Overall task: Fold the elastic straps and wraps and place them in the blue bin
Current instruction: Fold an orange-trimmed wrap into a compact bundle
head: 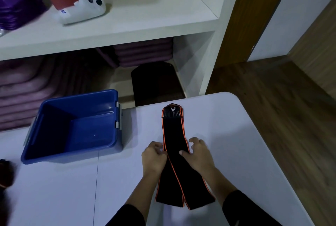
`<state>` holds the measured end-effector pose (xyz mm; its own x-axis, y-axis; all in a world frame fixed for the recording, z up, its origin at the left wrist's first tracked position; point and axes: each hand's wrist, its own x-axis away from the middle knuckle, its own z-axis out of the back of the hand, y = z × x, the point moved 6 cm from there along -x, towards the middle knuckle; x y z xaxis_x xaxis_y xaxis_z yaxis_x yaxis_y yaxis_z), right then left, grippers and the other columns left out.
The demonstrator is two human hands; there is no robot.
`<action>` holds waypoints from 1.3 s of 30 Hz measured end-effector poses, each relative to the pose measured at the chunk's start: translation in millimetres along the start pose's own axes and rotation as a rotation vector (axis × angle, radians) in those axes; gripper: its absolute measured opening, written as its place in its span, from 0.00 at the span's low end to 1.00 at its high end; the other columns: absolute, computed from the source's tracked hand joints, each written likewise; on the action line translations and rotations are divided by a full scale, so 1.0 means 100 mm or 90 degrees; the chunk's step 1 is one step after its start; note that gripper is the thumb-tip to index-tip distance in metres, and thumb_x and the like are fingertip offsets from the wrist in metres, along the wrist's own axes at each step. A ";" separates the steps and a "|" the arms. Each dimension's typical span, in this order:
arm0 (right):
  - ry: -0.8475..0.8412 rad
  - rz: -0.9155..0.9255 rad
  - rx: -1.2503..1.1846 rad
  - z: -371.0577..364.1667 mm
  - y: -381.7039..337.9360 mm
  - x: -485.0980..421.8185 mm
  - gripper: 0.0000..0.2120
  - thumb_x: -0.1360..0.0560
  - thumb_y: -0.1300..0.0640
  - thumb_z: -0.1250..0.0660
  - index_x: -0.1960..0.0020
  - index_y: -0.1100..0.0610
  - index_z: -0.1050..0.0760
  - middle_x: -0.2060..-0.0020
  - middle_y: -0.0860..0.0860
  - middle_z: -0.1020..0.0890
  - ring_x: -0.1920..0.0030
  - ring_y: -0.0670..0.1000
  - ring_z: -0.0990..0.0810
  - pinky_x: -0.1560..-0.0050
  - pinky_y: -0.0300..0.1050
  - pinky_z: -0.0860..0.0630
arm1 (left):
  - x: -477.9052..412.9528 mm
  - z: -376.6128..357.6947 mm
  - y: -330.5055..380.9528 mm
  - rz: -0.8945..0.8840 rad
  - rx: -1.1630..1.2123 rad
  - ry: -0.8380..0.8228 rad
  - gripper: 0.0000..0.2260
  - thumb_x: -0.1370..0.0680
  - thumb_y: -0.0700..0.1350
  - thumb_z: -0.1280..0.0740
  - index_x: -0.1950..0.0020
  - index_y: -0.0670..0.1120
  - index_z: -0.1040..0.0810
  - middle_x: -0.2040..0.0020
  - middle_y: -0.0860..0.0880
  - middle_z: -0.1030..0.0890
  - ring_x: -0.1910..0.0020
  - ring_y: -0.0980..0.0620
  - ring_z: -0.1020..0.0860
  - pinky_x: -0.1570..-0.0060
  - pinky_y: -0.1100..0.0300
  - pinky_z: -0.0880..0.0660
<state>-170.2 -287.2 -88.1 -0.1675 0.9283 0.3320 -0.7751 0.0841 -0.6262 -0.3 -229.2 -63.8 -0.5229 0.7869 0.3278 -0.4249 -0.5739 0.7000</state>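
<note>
A long black elastic wrap (174, 131) with orange edging lies lengthwise on the white table (227, 134). Its patterned end points away from me, and near my arms it splits into two overlapping layers. My left hand (154, 158) pinches the wrap's left edge with curled fingers. My right hand (197, 154) grips the right edge, thumb on top of the black fabric. The blue bin (109, 102) stands to the left on the table, open, with nothing visible inside.
A white shelf unit (127, 25) rises behind the table, holding a white game controller (85, 7), purple stacked mats (143, 52) and a dark board (156, 82). A dark item (5, 174) lies at the table's left edge. Wooden floor (272, 98) lies to the right.
</note>
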 end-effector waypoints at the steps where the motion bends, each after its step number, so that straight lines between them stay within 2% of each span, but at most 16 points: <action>1: -0.012 -0.006 0.006 0.01 0.05 0.05 0.26 0.30 0.47 0.31 0.36 0.55 0.31 0.42 0.53 0.27 0.43 0.53 0.24 0.46 0.46 0.25 | 0.07 -0.01 -0.04 0.009 -0.009 -0.018 0.10 0.28 0.38 0.36 0.48 0.45 0.22 0.57 0.51 0.20 0.58 0.54 0.24 0.63 0.72 0.36; 3: -0.034 -0.010 0.016 0.03 0.15 0.15 0.22 0.29 0.48 0.31 0.39 0.55 0.29 0.43 0.54 0.26 0.44 0.53 0.23 0.48 0.45 0.26 | 0.21 -0.02 -0.10 0.021 -0.040 -0.036 0.10 0.28 0.40 0.35 0.47 0.45 0.23 0.58 0.52 0.21 0.58 0.54 0.25 0.62 0.69 0.33; 6: -0.049 -0.030 0.017 0.09 0.30 0.29 0.19 0.28 0.48 0.31 0.41 0.55 0.28 0.45 0.54 0.27 0.45 0.53 0.24 0.48 0.44 0.27 | 0.39 -0.02 -0.16 -0.002 -0.122 -0.030 0.11 0.29 0.45 0.34 0.47 0.47 0.22 0.54 0.49 0.18 0.51 0.48 0.23 0.55 0.60 0.27; 9: -0.056 -0.051 0.025 0.12 0.39 0.43 0.20 0.28 0.49 0.31 0.40 0.55 0.29 0.44 0.53 0.27 0.45 0.53 0.24 0.47 0.45 0.27 | 0.56 -0.14 -0.15 0.005 -0.079 -0.101 0.13 0.28 0.45 0.32 0.45 0.46 0.24 0.54 0.48 0.18 0.54 0.49 0.21 0.58 0.63 0.28; 11: -0.066 -0.063 0.021 0.10 0.44 0.51 0.21 0.29 0.49 0.30 0.39 0.54 0.29 0.44 0.53 0.28 0.44 0.53 0.24 0.45 0.46 0.26 | 0.66 -0.22 -0.13 0.012 -0.059 -0.127 0.13 0.29 0.44 0.31 0.45 0.46 0.24 0.53 0.48 0.18 0.53 0.50 0.20 0.56 0.63 0.27; 15: -0.083 -0.067 0.002 0.07 0.46 0.63 0.20 0.29 0.53 0.30 0.39 0.56 0.28 0.45 0.54 0.28 0.45 0.53 0.24 0.50 0.40 0.30 | 0.77 -0.34 -0.14 0.036 -0.026 -0.159 0.17 0.29 0.42 0.30 0.41 0.45 0.27 0.57 0.48 0.18 0.55 0.52 0.22 0.57 0.67 0.31; 17: -0.078 -0.076 -0.034 0.07 0.46 0.66 0.18 0.30 0.57 0.30 0.41 0.57 0.27 0.49 0.54 0.25 0.49 0.53 0.23 0.52 0.38 0.31 | 0.81 -0.38 -0.15 0.050 -0.009 -0.173 0.19 0.29 0.40 0.29 0.39 0.46 0.29 0.62 0.50 0.21 0.57 0.53 0.24 0.57 0.66 0.32; 20: -0.066 -0.118 -0.133 0.08 0.51 0.68 0.16 0.30 0.62 0.29 0.44 0.58 0.26 0.62 0.49 0.23 0.56 0.51 0.23 0.56 0.39 0.29 | 0.84 -0.40 -0.14 0.041 0.011 -0.171 0.19 0.28 0.37 0.32 0.38 0.47 0.29 0.66 0.52 0.24 0.60 0.54 0.25 0.57 0.65 0.32; 22: -0.053 -0.131 -0.193 0.13 0.53 0.66 0.14 0.30 0.64 0.29 0.46 0.58 0.25 0.66 0.48 0.24 0.57 0.52 0.22 0.59 0.39 0.28 | 0.83 -0.39 -0.12 0.034 0.048 -0.165 0.16 0.26 0.35 0.34 0.40 0.46 0.28 0.66 0.51 0.24 0.63 0.54 0.24 0.56 0.61 0.26; 24: -0.049 -0.120 -0.237 0.19 0.49 0.62 0.12 0.31 0.63 0.28 0.48 0.57 0.24 0.65 0.49 0.22 0.57 0.53 0.21 0.58 0.40 0.28 | 0.84 -0.37 -0.10 0.041 0.114 -0.166 0.15 0.25 0.33 0.38 0.41 0.46 0.28 0.64 0.48 0.25 0.63 0.51 0.24 0.58 0.54 0.20; 26: -0.073 -0.126 -0.318 0.22 0.41 0.61 0.11 0.29 0.64 0.29 0.49 0.57 0.24 0.63 0.52 0.21 0.59 0.52 0.21 0.59 0.40 0.26 | 0.82 -0.32 -0.06 0.029 0.142 -0.158 0.15 0.24 0.33 0.41 0.41 0.47 0.28 0.63 0.48 0.26 0.64 0.51 0.25 0.66 0.63 0.22; 28: -0.104 -0.135 -0.406 0.19 0.31 0.60 0.10 0.28 0.65 0.31 0.48 0.57 0.24 0.63 0.53 0.22 0.62 0.51 0.22 0.62 0.40 0.26 | 0.79 -0.25 -0.03 0.000 0.144 -0.131 0.15 0.23 0.33 0.43 0.41 0.47 0.28 0.62 0.49 0.26 0.66 0.54 0.27 0.70 0.69 0.28; 31: -0.118 -0.142 -0.457 0.09 0.20 0.60 0.13 0.27 0.67 0.33 0.42 0.61 0.25 0.61 0.54 0.24 0.61 0.51 0.23 0.63 0.40 0.26 | 0.71 -0.15 -0.01 0.001 0.159 -0.103 0.14 0.22 0.36 0.43 0.41 0.48 0.27 0.58 0.48 0.23 0.60 0.51 0.25 0.61 0.63 0.29; 33: -0.135 -0.163 -0.464 -0.01 0.19 0.64 0.16 0.26 0.68 0.34 0.39 0.62 0.28 0.53 0.57 0.22 0.56 0.52 0.22 0.60 0.42 0.23 | 0.65 -0.09 -0.04 0.012 0.165 -0.107 0.12 0.22 0.38 0.41 0.41 0.49 0.26 0.56 0.50 0.22 0.56 0.50 0.24 0.54 0.60 0.27; 37: -0.168 -0.183 -0.530 -0.12 0.16 0.74 0.16 0.25 0.70 0.37 0.38 0.61 0.30 0.48 0.58 0.23 0.61 0.51 0.21 0.73 0.40 0.22 | 0.62 -0.07 -0.13 0.073 0.200 -0.205 0.12 0.24 0.39 0.35 0.42 0.49 0.25 0.48 0.48 0.22 0.48 0.51 0.22 0.46 0.57 0.24; 39: -0.158 -0.183 -0.536 -0.16 0.20 0.73 0.16 0.25 0.69 0.36 0.38 0.60 0.30 0.47 0.59 0.23 0.60 0.52 0.20 0.70 0.43 0.21 | 0.61 -0.05 -0.14 0.069 0.197 -0.220 0.14 0.25 0.36 0.35 0.42 0.48 0.24 0.46 0.48 0.22 0.46 0.51 0.23 0.41 0.55 0.25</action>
<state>-188.3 -212.1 -87.9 -0.2381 0.7353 0.6345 -0.1245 0.6248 -0.7708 -30.1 -174.5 -57.1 -0.2529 0.7857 0.5645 -0.1147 -0.6037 0.7889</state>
